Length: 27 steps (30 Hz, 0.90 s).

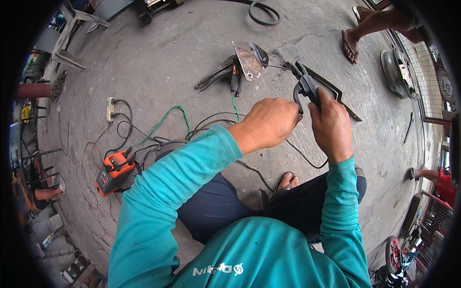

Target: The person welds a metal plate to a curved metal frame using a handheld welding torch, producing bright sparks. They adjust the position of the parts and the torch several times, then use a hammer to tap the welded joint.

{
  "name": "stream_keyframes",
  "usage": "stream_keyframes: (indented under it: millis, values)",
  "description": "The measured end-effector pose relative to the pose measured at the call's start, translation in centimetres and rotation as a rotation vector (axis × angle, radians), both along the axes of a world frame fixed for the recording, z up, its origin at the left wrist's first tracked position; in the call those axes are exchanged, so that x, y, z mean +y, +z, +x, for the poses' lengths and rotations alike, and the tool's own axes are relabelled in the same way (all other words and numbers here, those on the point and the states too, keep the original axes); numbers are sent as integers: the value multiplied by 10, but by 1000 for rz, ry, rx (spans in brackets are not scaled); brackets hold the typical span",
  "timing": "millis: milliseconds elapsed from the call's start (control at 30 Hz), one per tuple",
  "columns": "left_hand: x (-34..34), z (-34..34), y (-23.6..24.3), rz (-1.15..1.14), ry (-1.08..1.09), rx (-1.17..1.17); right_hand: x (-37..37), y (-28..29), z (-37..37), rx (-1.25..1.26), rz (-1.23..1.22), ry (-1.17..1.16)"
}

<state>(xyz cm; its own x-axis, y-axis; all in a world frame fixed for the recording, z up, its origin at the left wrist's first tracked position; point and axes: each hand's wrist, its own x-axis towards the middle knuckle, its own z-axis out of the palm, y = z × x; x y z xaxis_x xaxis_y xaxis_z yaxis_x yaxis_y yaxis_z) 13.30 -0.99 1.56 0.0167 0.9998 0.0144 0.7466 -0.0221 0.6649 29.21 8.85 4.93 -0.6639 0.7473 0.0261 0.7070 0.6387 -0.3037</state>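
My right hand [331,125] is closed around the black handle of a welding electrode holder [307,86]. A thin electrode [277,67] runs left from its jaws toward a bent metal plate [250,61], its tip close to the plate's edge. Fingers curled, my left hand [269,125] grips the curved black lever at the holder's near side; part of that grip is hidden. Against the plate sits a ground clamp [235,81] with a green cable, and dark tongs or pliers [213,77] lie beside it. A flat black metal frame [331,89] rests on the floor beyond my right hand.
An orange welding machine [114,173] stands at the left, with cables trailing across the concrete. Behind it lies a socket strip [110,109]. Wheel rims [399,72] lean at the right, near another person's sandalled foot [351,46]. A plastic chair [72,38] stands far left.
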Motion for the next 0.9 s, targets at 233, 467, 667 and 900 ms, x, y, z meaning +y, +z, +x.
stream_keyframes:
  millis: [233, 467, 667, 900]
  values:
    - [0, -3, -3, 15, -16, -2, 19, -5, 8, -45, -100, -124]
    - [-3, -10, 14, -230, -156, 45, 2, 12, 7, 173, -126, -7]
    - [1, -8, 11, -43, -49, -127, 5, 4, 10, 129, -32, -27]
    - [3, -2, 0, 7, -6, -90, 7, -9, 10, 123, 32, 11]
